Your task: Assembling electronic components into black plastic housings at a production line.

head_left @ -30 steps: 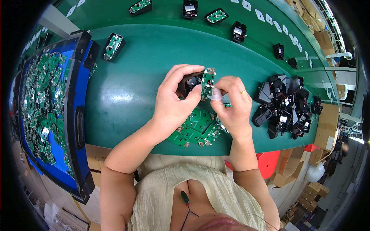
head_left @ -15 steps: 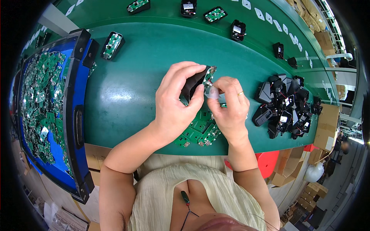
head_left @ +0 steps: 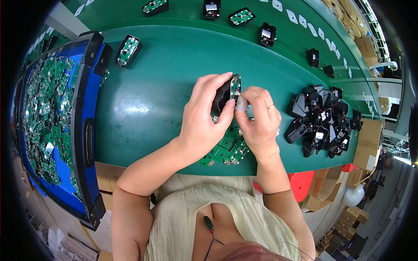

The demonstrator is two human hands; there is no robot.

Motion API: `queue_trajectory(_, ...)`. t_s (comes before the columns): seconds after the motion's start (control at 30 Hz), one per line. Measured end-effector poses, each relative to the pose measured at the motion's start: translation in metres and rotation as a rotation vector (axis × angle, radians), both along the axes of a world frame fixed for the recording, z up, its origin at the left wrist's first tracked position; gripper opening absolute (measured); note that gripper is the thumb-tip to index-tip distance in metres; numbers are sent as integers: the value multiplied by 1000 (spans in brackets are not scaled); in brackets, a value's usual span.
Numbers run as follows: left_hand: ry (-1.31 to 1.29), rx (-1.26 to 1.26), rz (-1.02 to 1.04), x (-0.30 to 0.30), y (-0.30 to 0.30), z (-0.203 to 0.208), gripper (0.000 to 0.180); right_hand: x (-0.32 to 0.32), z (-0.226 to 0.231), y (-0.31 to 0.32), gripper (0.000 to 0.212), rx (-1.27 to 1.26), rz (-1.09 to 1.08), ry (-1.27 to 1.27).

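Above the middle of the green bench, my left hand (head_left: 201, 114) is closed around a black plastic housing (head_left: 221, 96), thumb on the near side and fingers over the far side. A green circuit board (head_left: 235, 84) sits at the housing's right-hand opening, tilted on edge. My right hand (head_left: 260, 122), with a ring on one finger, pinches close against that board. Something whitish and translucent (head_left: 241, 103) shows at its fingertips; what they grip is hidden. Beneath both hands lies a small pile of loose circuit boards (head_left: 227, 147).
A blue-lined black crate (head_left: 88, 139) full of circuit boards stands at left. Black housings (head_left: 320, 119) with wires are heaped at right, beside a cardboard box (head_left: 369, 141). One housing with a board (head_left: 128, 51) lies far left; several more line the back ledge.
My left hand has shifted slightly right and turned the housing more upright, bringing its board closer to my right fingertips. My right hand stays nearly in place.
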State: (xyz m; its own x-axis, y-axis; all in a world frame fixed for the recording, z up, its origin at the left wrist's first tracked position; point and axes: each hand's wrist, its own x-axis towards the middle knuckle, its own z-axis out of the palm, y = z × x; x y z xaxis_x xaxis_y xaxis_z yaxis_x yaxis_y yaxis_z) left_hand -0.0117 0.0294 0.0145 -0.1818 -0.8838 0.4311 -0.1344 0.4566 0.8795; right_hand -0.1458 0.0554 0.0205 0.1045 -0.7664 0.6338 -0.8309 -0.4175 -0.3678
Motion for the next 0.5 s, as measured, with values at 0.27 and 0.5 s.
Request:
queue_trajectory(0.27,-88,-186,-2,-1,0,-1,42,-1,-1,1,29,13,7,43)
queue_trajectory(0.5,-35,-128,-64,-2,-1,-3,41,-11,2,-1,28,20,90,48)
